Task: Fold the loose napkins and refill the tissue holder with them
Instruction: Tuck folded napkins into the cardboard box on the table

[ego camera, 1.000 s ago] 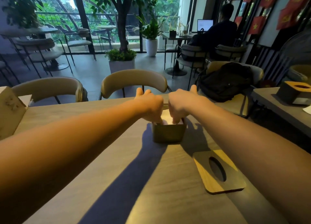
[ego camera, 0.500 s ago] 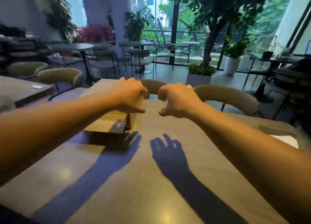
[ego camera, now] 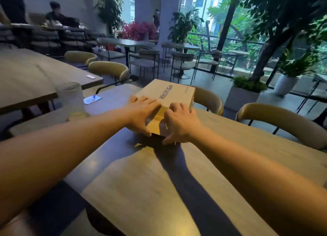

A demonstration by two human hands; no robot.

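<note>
1. Both hands now rest on the one cardboard box (ego camera: 169, 94); a moment ago your right hand (ego camera: 180, 124) hovered beside it.
2. Your left hand (ego camera: 141, 111) lies flat with its fingers spread, while your right hand's fingers curl over the near edge.
3. It is tan with a printed top and stands at the table's (ego camera: 159, 191) far side, near one glass (ego camera: 70, 101).

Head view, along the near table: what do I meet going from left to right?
drinking glass → lit phone lying flat → left hand → right hand, both hands on the cardboard box → tan chair back beyond the table's right side.
</note>
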